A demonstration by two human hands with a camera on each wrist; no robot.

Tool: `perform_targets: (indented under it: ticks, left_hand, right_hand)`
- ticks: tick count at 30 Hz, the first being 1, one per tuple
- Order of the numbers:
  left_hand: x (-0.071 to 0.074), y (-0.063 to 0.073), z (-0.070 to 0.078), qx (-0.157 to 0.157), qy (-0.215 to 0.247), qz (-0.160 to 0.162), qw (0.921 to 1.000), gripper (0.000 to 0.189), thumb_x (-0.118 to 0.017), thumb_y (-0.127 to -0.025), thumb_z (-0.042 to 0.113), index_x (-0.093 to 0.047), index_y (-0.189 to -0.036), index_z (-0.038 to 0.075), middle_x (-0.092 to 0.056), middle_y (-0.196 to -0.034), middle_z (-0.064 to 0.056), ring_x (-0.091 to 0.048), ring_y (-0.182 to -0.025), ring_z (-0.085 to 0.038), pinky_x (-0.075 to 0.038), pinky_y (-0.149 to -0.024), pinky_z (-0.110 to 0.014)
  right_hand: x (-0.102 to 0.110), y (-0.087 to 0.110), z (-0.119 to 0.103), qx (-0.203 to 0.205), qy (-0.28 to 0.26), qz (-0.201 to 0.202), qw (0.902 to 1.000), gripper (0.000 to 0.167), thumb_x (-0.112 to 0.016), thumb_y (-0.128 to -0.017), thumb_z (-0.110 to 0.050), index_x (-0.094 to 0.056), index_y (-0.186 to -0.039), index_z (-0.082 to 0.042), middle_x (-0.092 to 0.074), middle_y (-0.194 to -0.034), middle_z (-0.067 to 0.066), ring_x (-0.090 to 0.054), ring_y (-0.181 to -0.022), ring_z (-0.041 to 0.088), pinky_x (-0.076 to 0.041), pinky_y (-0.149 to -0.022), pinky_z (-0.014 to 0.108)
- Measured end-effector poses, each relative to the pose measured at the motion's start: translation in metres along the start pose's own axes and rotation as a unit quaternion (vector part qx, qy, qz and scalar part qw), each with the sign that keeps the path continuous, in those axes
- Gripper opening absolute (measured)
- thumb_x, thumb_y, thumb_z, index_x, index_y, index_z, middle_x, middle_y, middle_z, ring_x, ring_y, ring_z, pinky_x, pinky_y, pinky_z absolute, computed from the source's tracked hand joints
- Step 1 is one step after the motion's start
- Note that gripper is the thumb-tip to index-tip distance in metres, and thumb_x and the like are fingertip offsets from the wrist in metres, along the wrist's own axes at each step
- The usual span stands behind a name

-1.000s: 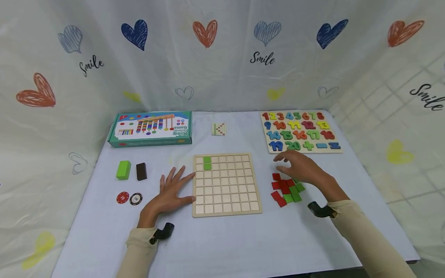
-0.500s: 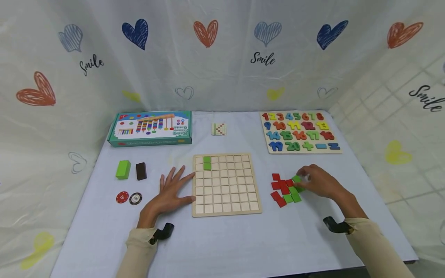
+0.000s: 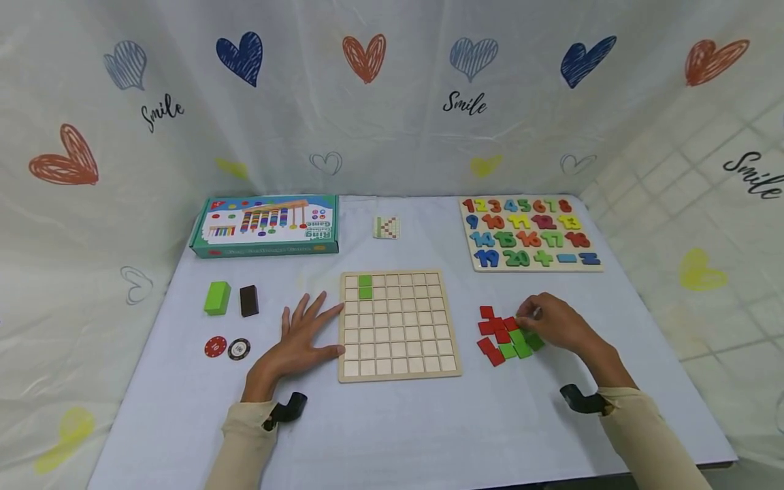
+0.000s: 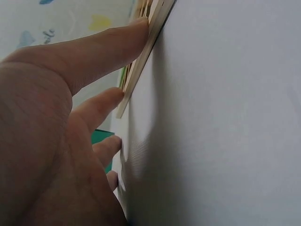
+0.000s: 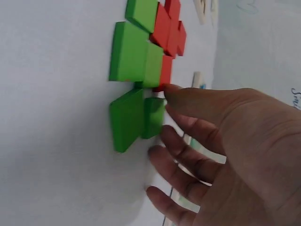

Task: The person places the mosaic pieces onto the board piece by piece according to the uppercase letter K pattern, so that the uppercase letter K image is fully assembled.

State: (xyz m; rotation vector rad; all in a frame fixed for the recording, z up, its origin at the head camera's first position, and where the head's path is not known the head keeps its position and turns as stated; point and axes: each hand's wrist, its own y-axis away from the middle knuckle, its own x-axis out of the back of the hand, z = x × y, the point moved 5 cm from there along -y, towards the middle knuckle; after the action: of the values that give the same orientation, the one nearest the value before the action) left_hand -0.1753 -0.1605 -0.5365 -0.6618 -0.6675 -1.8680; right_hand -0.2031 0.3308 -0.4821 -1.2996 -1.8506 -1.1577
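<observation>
My left hand (image 3: 303,340) lies at the left side of a wooden grid board (image 3: 399,376), fingers spread. Its thumb and index fingertip touch the board's edge, as the left wrist view also shows. Two green tiles (image 3: 365,292) sit in the board's upper left squares. Over the loose tiles on the right, my right hand (image 3: 554,323) has curled fingers. In the right wrist view its thumb and fingers close around the edges of a small green tile (image 5: 153,117); in the head view the hand hides that tile. Red tiles (image 3: 488,346) and other green tiles (image 3: 522,345) lie beside it.
A ring game box (image 3: 269,228) and a number puzzle board (image 3: 529,235) stand at the back, with a small pattern card (image 3: 386,228) between them. On the left are a green block (image 3: 217,298), a dark block (image 3: 248,301) and two round chips (image 3: 216,346).
My right hand has come down from near the number puzzle onto the green tiles at the pile's right side, shifting a tile there slightly. The left hand stays in place.
</observation>
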Motion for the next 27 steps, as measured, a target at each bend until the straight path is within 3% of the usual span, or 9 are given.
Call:
perform_targets:
  ticks: [6,11,20,27]
  left_hand:
    - [-0.002,-0.001,0.0,-0.001,-0.003,-0.004,1.0,0.086,-0.081,-0.091,0.041,-0.041,-0.165,0.026,-0.01,-0.179,-0.01,0.012,-0.164,-0.039,0.02,-0.122,-0.069]
    - [-0.001,0.0,0.0,0.002,-0.005,-0.001,1.0,0.086,-0.081,-0.091,0.04,-0.041,-0.165,0.025,-0.01,-0.179,-0.01,0.011,-0.164,-0.04,0.02,-0.122,-0.069]
    - [0.0,0.0,0.001,0.004,-0.005,-0.003,1.0,0.086,-0.082,-0.091,0.039,-0.041,-0.165,0.024,-0.01,-0.179,-0.011,0.011,-0.164,-0.04,0.02,-0.122,-0.069]
    - [0.001,0.0,0.002,0.004,-0.008,-0.002,1.0,0.086,-0.081,-0.091,0.04,-0.041,-0.165,0.024,-0.011,-0.179,-0.011,0.011,-0.164,-0.04,0.019,-0.122,-0.069]
  right_hand:
    - [0.012,0.014,0.001,0.011,0.007,-0.024,0.9996,0.05,-0.085,-0.09,-0.026,-0.066,-0.127,0.002,-0.067,-0.12,0.022,-0.062,-0.109,0.038,-0.061,-0.086,0.052]
    - [0.014,0.019,0.01,0.007,0.006,-0.048,0.9988,0.042,-0.085,-0.09,-0.024,-0.067,-0.12,0.0,-0.067,-0.111,0.016,-0.06,-0.104,0.034,-0.06,-0.082,0.047]
    - [0.002,0.011,0.008,-0.018,-0.014,-0.025,0.9994,0.042,-0.083,-0.092,-0.028,-0.064,-0.118,0.0,-0.069,-0.108,0.016,-0.062,-0.102,0.034,-0.06,-0.081,0.044]
    - [-0.002,0.007,0.005,-0.008,-0.017,-0.028,0.9994,0.04,-0.082,-0.093,-0.023,-0.059,-0.116,-0.001,-0.065,-0.105,0.015,-0.06,-0.098,0.031,-0.057,-0.076,0.037]
